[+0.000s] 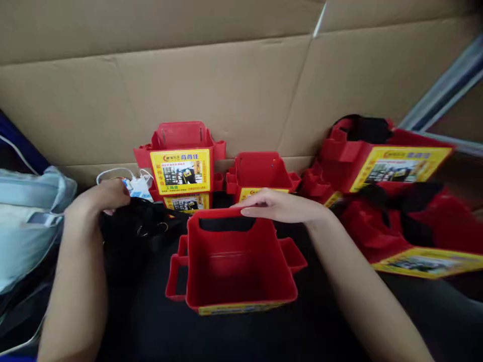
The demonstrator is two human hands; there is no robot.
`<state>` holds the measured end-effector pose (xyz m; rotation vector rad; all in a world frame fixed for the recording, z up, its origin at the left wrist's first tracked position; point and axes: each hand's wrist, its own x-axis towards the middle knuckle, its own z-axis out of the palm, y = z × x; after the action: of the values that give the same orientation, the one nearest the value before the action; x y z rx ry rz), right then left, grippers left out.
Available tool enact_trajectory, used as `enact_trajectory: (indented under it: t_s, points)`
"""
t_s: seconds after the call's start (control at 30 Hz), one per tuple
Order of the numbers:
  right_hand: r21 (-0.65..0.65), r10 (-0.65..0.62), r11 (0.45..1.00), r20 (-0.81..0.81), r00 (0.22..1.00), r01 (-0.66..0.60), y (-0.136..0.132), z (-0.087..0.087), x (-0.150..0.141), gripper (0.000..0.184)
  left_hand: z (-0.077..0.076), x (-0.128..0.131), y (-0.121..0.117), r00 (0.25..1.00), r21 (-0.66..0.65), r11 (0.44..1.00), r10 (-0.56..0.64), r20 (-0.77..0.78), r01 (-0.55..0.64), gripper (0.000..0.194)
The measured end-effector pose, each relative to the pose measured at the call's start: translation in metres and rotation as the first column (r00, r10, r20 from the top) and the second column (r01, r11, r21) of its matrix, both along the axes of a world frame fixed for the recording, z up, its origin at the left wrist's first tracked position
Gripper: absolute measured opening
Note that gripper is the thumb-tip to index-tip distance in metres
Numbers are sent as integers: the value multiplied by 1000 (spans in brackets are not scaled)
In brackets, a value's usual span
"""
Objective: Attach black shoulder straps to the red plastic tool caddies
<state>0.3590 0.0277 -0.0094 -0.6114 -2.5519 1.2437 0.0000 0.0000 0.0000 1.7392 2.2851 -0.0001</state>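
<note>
A red plastic tool box (230,251) stands in front of me, its hollow inside facing up, with side pockets at left and right. My right hand (264,203) is closed on the back rim of this box, thumb over the edge. A strip of black webbing shows across the slot below that rim. On the left, my left hand (113,195) is curled at the top of a bundle of black straps (132,226) with metal rings. Its fingertips are partly hidden by the dark straps.
More red boxes with yellow labels (181,171) stand stacked at the back, beside a smaller red box (260,171). Several labelled boxes with black straps (400,166) lie at right. A white power strip (139,186) and a light blue bag (32,221) are at left. Cardboard (211,95) forms the back wall.
</note>
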Motion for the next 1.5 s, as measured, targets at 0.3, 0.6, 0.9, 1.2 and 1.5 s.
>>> enact_trajectory:
  t_s: [0.3,0.6,0.9,1.2,1.5]
  points:
    - [-228,-77,972,-95,992,53,7,4,-29,41,9,54,-4,814,597,602,-558,-162,531,24]
    - [-686,-253,727,-247,935,16,21,-19,-62,20,-12,105,8,638,802,216,-729,-248,558,19]
    - [-663,-493,748,-551,673,5,17,-29,-58,10,-8,116,-8,652,743,591,-703,285,312,21]
    - [-467,-363,882,-765,532,-69,13,-11,-54,36,-17,123,3,596,530,678,-722,351,510,25]
    - [-369,-342,814,-929,-144,448,33,30,24,29,-12,69,13,764,100,815,-571,299,570,17]
